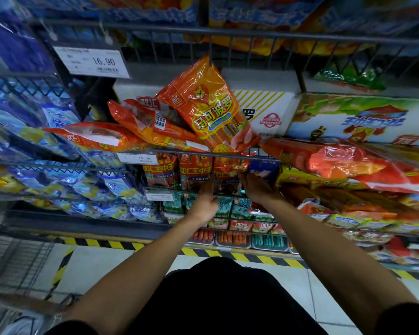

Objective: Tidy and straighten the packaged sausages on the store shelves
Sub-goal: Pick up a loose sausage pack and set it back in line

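Two hands reach into the shelf row of red sausage packs (195,171). Left hand (205,201) lies between two packs, fingers straight and together; right hand (257,187) curls over the rightmost red pack (228,172), its fingertips hidden. Above the fingers an orange sausage bag (208,105) leans askew. Packs probably light, soft, slippery film: take hold by the side edges, around the firm sausages.

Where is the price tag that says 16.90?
In the head view, the 16.90 price tag hangs at upper left from the top wire shelf rail, above and left of the tilted orange sausage pack.
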